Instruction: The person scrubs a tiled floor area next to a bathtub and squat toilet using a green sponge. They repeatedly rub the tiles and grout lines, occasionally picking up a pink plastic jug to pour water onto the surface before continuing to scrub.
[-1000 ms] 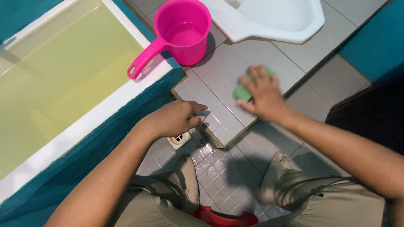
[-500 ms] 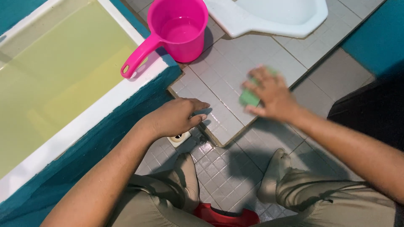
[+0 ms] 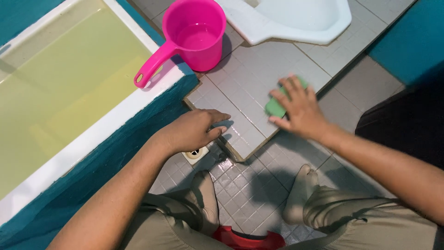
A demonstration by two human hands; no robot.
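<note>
Tiled platform point(image 3: 259, 69): right hand point(image 3: 298, 111) (flat grip on green sponge point(image 3: 275, 107)) has slid slightly back; left hand point(image 3: 194, 129) stays, holding nothing.

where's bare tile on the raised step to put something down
Bare tile lies between the pink scoop and the right hand on the green sponge. It is crowded near the step corner, under the left hand.

Light: bright, even, from overhead
Shadows: soft, under arms on tiles
Glare: wet floor sheen
Blur: slight, fingers
</note>
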